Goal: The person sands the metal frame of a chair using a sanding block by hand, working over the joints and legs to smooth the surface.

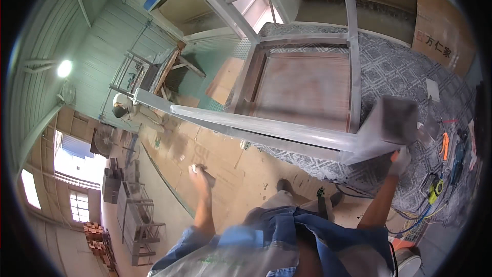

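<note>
A wooden furniture frame [287, 129], coated in pale grey dust, lies on a grey patterned carpet cover [379, 64] in front of me. It has rails, posts and an inset reddish-brown panel [307, 87]. My right hand [403, 163], in a whitish glove, grips the frame's thick block-like end [394, 120] from below; some fingers are hidden behind the wood. My left hand [199, 175] is held out to the left, apart from the frame. Its fingers are closed round a small brown flat pad [208, 178], which is blurred, so its exact kind is unclear.
Cables, an orange tool [445, 146] and a yellow-green tape measure [436, 191] lie at the right. A cardboard sheet [443, 31] leans at the back right. Cardboard [225, 174] covers the floor. Another person [134, 110] bends at the far left, near stacked frames.
</note>
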Tool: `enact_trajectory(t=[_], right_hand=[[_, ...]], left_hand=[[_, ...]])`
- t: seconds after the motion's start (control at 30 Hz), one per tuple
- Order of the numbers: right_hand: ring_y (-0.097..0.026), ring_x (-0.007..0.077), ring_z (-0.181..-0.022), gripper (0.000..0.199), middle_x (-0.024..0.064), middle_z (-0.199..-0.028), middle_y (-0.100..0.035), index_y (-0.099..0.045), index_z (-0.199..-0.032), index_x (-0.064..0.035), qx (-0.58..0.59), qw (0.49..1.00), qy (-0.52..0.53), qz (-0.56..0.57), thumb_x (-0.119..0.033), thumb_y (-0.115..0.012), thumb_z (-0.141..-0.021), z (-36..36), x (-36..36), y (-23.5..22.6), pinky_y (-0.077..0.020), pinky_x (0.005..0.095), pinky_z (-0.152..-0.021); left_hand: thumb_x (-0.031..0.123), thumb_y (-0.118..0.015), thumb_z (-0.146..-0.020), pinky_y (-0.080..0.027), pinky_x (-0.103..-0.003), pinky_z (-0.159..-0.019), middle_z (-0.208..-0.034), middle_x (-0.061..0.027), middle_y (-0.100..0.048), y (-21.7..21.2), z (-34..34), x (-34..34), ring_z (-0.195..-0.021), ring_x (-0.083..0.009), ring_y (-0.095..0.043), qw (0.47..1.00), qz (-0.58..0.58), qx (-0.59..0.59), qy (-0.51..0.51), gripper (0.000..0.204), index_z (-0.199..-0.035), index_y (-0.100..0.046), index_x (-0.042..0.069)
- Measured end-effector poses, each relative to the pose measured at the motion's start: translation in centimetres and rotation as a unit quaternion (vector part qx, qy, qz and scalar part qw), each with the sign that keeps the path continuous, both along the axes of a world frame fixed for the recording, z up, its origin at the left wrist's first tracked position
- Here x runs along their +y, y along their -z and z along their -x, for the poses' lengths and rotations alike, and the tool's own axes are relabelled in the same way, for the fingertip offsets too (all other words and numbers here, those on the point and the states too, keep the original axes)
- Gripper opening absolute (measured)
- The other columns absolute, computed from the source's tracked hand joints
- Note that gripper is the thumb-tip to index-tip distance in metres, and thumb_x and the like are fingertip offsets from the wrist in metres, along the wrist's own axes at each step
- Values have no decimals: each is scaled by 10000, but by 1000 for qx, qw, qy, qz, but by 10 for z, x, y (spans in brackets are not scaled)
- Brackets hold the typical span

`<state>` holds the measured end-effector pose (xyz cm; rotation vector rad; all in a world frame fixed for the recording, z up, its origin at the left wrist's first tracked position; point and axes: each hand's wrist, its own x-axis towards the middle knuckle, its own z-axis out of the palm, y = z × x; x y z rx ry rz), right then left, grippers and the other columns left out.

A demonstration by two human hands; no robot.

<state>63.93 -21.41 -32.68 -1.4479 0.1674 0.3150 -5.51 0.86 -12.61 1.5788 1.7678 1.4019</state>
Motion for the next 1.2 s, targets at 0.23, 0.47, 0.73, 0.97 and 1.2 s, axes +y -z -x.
enact_trajectory(t=[0.23,0.47,0.73,0.97,1.2], right_hand=[[-599,173,-1020,317,88,-1117,-625,-646,-1244,12,32,998,-57,18,-182,-617,-995,227,-72,-45,-493,288,-818],[-565,209,-1249,665,111,-1378,-564,-439,-1508,-62,135,912,-337,-190,-74,-675,-885,510,168,-176,-466,348,-1045],[-519,370,-1334,709,171,-1511,-507,-528,-1478,-90,-397,839,-325,-182,-226,-790,-833,576,333,-226,-421,461,-1139],[-521,390,-1320,653,162,-1514,-503,-510,-1498,-94,-510,765,-340,-197,-350,-683,-923,592,353,-183,-409,512,-1135],[-531,366,-1325,600,174,-1452,-540,-528,-1445,-33,-512,762,-304,-254,-315,-641,-928,580,358,-203,-416,536,-1130]], left_hand=[[374,-532,-1091,-425,-292,-696,-850,-10,-553,-53,24,151,-765,-119,-500,996,-87,-13,-7,354,-889,-524,84],[609,-390,-1079,-479,-444,-1009,-1228,-104,-548,-183,36,249,-1145,-242,-548,940,-286,-110,146,643,-1279,-567,23],[1002,-281,-771,-568,-556,-1006,-1230,-190,-627,-247,-10,265,-1166,-358,-628,907,-306,4,289,1223,-1437,-505,1],[409,-500,-895,-494,-591,-1038,-1082,-162,-594,-239,-37,254,-1120,-353,-593,852,-244,-176,429,484,-1106,-621,-9],[372,-506,-876,-507,-562,-1013,-1061,-191,-601,-234,-48,250,-1091,-356,-598,868,-320,-182,334,479,-1032,-624,-66]])
